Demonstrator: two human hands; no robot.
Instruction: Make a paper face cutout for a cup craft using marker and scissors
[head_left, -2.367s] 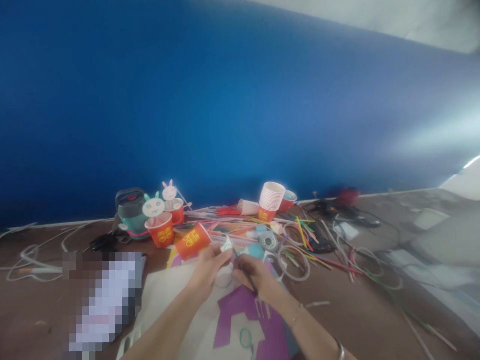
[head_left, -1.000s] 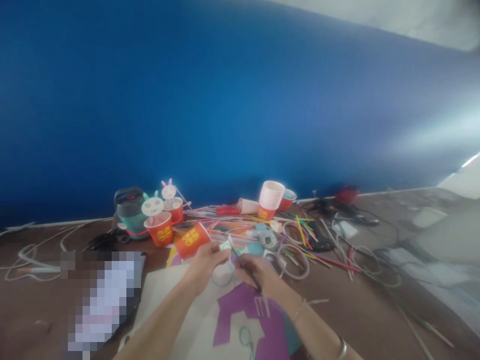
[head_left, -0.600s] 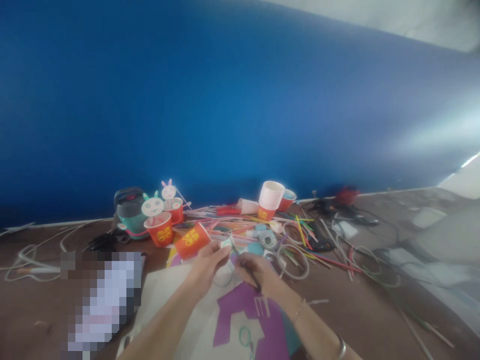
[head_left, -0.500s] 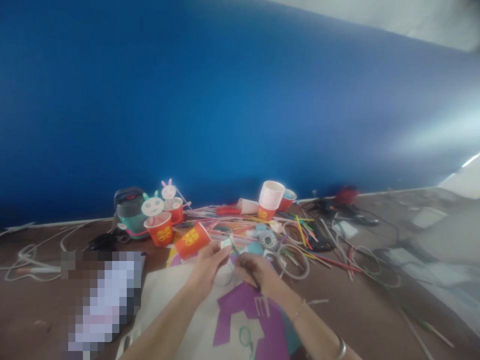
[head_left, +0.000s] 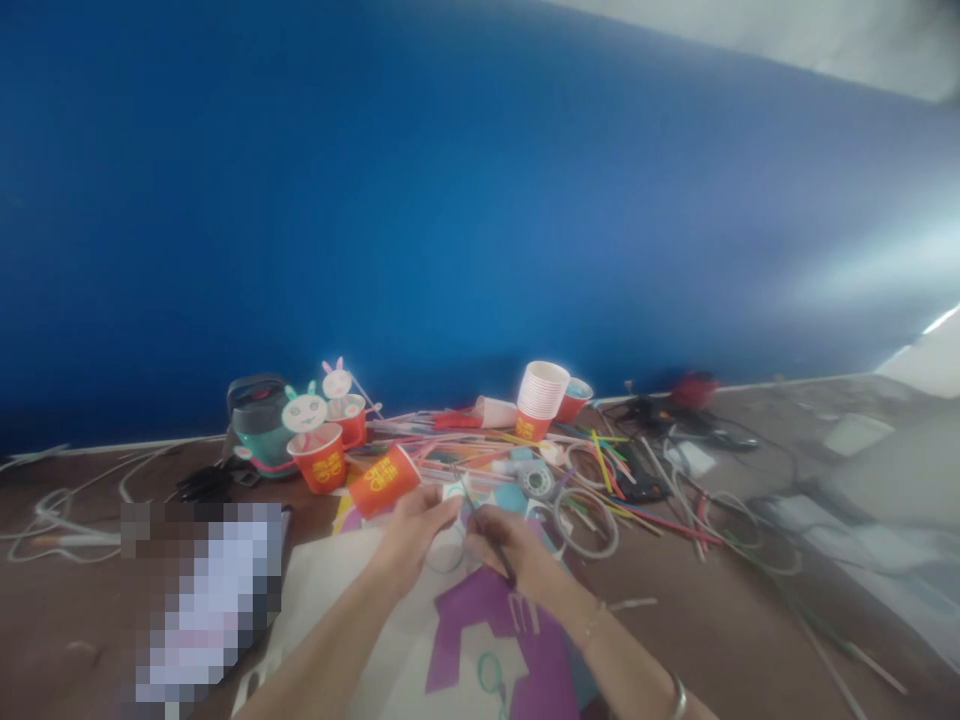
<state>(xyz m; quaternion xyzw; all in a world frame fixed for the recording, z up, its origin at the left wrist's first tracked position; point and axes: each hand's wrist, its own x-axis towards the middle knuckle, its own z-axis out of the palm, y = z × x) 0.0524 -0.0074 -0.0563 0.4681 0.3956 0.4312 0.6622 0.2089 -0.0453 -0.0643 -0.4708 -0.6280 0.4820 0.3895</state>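
Observation:
Pinched in my left hand [head_left: 416, 535] is a small white paper piece [head_left: 454, 490] with a green outline. My right hand [head_left: 506, 550] is closed around a dark slim tool [head_left: 480, 520], which looks like scissors; its tip points up beside the paper. Below my hands lie white sheets [head_left: 337, 600] and a cut purple paper [head_left: 551, 640]. A small green ring shape [head_left: 490, 672] shows on the white paper. An orange cup [head_left: 384, 480] lies tilted just beyond my left hand.
Two cups with rabbit faces [head_left: 319, 460] stand left, by a teal container [head_left: 259, 430]. Behind my hands are straws [head_left: 442, 450], a tape roll [head_left: 585, 523] and stacked cups [head_left: 544, 392]. Cables [head_left: 82, 530] lie far left. A blue wall [head_left: 450, 200] rises behind.
The tool in my right hand has tilted slightly, its tip shifting a little left. My right hand has moved slightly left; my left hand keeps its hold on the paper.

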